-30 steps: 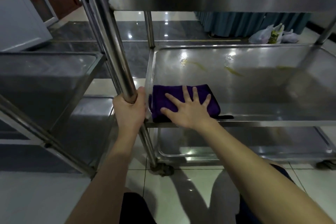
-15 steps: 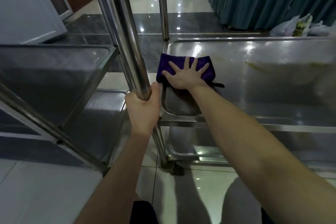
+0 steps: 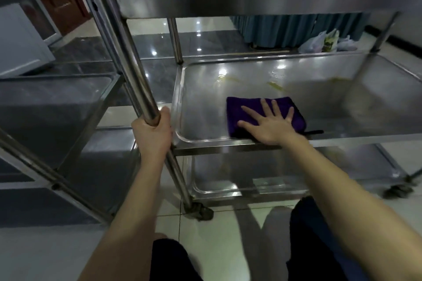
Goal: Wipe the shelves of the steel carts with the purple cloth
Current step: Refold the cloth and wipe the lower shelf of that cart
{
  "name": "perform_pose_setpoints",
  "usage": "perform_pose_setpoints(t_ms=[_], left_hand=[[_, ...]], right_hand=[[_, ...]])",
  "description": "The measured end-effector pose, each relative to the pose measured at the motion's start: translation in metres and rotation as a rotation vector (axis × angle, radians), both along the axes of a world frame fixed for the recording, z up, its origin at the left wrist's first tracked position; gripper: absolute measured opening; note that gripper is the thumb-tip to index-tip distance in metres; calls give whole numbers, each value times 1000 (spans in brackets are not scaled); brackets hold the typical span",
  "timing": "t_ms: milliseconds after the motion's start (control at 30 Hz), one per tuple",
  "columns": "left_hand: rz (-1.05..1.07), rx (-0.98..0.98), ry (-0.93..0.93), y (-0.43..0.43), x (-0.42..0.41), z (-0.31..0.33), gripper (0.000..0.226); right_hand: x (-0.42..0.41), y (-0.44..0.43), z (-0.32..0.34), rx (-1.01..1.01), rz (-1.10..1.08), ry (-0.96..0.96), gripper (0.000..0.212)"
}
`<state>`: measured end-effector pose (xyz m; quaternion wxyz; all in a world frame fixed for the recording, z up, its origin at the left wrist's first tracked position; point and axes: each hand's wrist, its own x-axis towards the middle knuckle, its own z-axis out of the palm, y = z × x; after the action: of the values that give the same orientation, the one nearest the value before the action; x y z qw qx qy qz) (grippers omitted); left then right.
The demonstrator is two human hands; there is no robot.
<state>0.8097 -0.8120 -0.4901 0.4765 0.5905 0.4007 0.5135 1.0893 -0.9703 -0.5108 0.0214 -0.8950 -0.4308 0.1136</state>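
Note:
A folded purple cloth lies on the middle shelf of the steel cart, near its front edge. My right hand presses flat on the cloth with fingers spread. My left hand grips the cart's front-left upright post at the height of that shelf. Yellowish streaks mark the shelf behind the cloth.
The cart's top shelf hangs above and its bottom shelf sits near the floor on castors. A second steel cart stands close on the left. Plastic bags lie by a teal curtain behind.
My right hand slid the cloth from the shelf's front-left corner to the back-left, then back toward the front edge and to the right. My left hand kept its grip on the post.

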Motion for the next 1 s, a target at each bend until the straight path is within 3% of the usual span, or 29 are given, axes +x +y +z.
perform_pose_setpoints(t_ms=[133,333,433,533,667,833,1000], left_hand=[[-1,-29,-25,5,2,-8,34],[15,-2,-72,18,5,-20,45],[10,19,-103,18,6,-22,54],[15,30,-80,17,5,-18,40],[41,52,-44,18,3,-16,37],[62,18,-23,24,4,-17,39],[56,-3,-41,27,7,-20,43]], right_hand=[[68,-47,9,-34,-145,48,100],[97,14,18,-40,-191,-8,88],[46,82,20,-23,-81,-24,88],[-51,141,11,-27,143,-21,90],[-105,151,9,-6,238,-3,92],[-52,103,12,-29,182,5,90],[66,-2,10,-21,-107,30,101]])
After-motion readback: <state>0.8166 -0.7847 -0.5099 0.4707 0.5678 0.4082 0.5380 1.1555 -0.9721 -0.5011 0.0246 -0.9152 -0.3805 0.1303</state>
